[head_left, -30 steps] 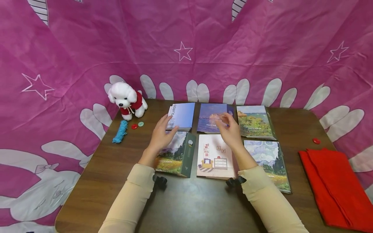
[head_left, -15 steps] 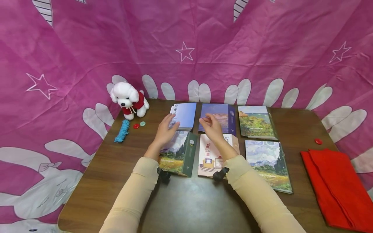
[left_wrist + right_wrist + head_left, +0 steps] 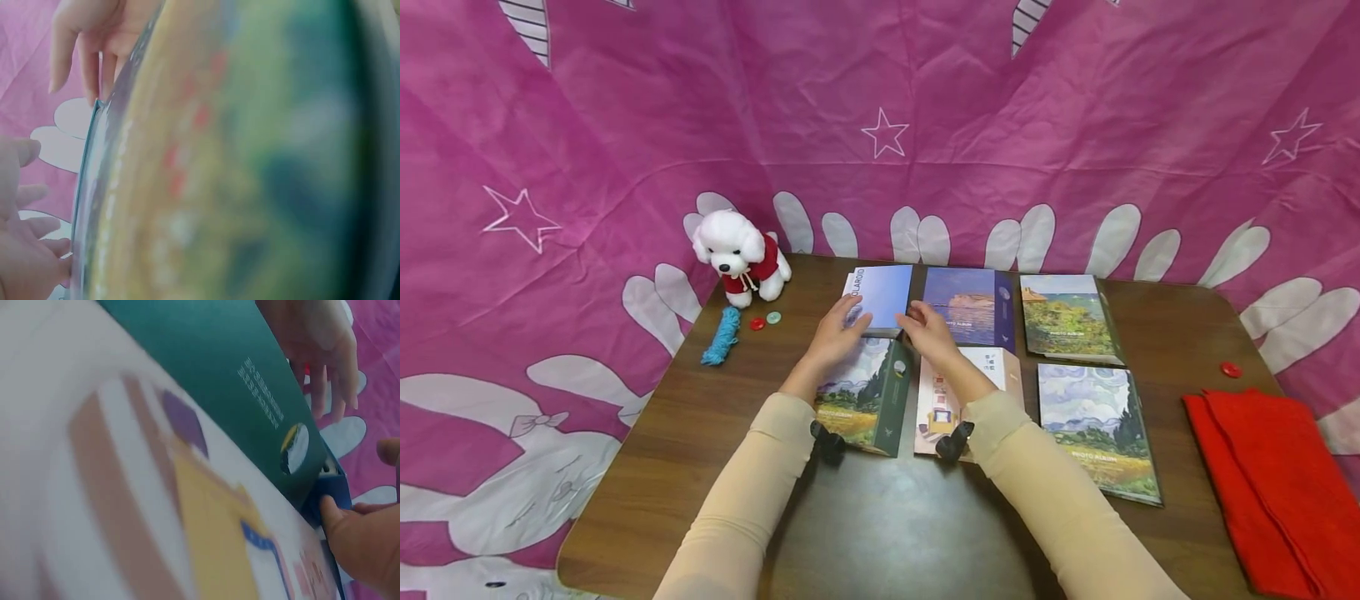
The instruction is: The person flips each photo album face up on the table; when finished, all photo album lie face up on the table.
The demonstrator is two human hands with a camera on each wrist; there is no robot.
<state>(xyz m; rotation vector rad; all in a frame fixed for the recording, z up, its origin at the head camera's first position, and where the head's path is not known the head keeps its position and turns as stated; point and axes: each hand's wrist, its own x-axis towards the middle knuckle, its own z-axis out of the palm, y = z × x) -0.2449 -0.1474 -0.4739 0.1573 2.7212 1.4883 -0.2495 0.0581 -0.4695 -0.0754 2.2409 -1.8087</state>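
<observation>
A light-blue POLAROID photo album [image 3: 883, 296] lies in the back row, between both hands in the head view. At its left edge, my left hand [image 3: 835, 336] is spread, with thumb and fingers apart and relaxed. My right hand [image 3: 931, 333] is at its lower right corner; in the right wrist view the thumb [image 3: 334, 515] lies right at the album's blue corner [image 3: 334, 487]. Below, partly under the left wrist, lies a green-spined landscape album [image 3: 865, 392]. A pink room-picture album [image 3: 992, 362] is partly hidden by the right forearm. A purple seascape album [image 3: 966, 300] is just beyond the right hand.
Two more landscape albums [image 3: 1067, 317] lie to the right, one behind the other. A white toy dog [image 3: 733, 246], blue yarn [image 3: 722, 337] and two buttons [image 3: 757, 323] are at the left. A red cloth [image 3: 1270, 475] and a red button [image 3: 1230, 369] are at the right.
My right hand has moved left from over the purple album to the POLAROID album's corner. My left hand stays by that album's left edge. The albums look unmoved.
</observation>
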